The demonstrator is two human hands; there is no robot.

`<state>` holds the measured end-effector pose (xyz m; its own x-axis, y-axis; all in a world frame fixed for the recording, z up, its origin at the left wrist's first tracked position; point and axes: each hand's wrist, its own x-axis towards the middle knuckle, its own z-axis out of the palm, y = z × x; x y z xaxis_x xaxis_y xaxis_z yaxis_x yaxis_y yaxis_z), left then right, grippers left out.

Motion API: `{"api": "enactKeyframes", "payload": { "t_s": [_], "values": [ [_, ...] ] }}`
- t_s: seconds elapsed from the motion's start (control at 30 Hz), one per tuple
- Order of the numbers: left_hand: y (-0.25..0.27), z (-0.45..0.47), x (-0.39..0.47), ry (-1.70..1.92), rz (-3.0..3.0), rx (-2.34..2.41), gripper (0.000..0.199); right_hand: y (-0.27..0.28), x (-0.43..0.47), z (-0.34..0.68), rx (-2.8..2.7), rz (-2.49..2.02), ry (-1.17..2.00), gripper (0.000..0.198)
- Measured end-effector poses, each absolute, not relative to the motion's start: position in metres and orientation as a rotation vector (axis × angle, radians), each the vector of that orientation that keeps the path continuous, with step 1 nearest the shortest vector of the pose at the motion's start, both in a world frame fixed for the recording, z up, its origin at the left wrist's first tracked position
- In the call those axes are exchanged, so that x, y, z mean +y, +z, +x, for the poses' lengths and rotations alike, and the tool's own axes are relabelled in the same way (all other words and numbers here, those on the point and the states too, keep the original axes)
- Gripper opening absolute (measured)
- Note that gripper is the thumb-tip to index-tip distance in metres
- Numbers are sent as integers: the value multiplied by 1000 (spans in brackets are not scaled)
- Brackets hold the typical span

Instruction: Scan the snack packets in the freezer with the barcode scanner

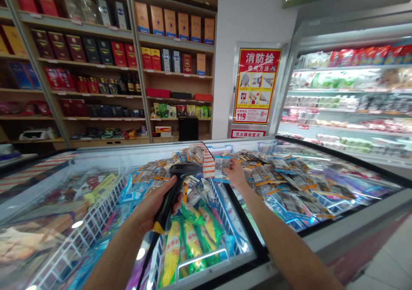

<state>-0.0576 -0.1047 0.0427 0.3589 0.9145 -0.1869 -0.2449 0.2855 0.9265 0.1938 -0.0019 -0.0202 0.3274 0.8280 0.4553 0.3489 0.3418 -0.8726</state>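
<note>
Wrapped around the handle of a black and yellow barcode scanner (pixel 170 200) is my left hand (pixel 157 204); the scanner's head points right and its cable hangs down. My right hand (pixel 235 173) pinches a small flat packet (pixel 222 169) with blue edges and a grey printed face, held upright over the freezer's middle. The scanner head is a short way left of this packet, not touching it. A striped orange and white strip (pixel 208 163) lies between them. Many similar small packets (pixel 289 174) are spread in a heap on the freezer glass to the right.
Below the glass, white wire baskets (pixel 77 243) hold bagged goods, including yellow corn packs (pixel 193 238). A black frame bar (pixel 241 217) divides the freezer lids. Shelves of boxed bottles (pixel 93 49) stand behind at left, a red fire-hydrant sign (pixel 256 86) in the middle, a lit refrigerated display (pixel 347 97) at right.
</note>
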Motion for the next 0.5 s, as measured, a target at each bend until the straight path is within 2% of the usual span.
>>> {"api": "enactKeyframes", "payload": {
  "t_s": [0.1, 0.5],
  "values": [
    [43, -54, -108, 876, 964, 775, 28, -22, 2, 201, -1258, -1265, 464, 25],
    [43, -51, -111, 880, 937, 679, 30, -27, 3, 201, -1331, -1293, 333, 23]
  ]
}}
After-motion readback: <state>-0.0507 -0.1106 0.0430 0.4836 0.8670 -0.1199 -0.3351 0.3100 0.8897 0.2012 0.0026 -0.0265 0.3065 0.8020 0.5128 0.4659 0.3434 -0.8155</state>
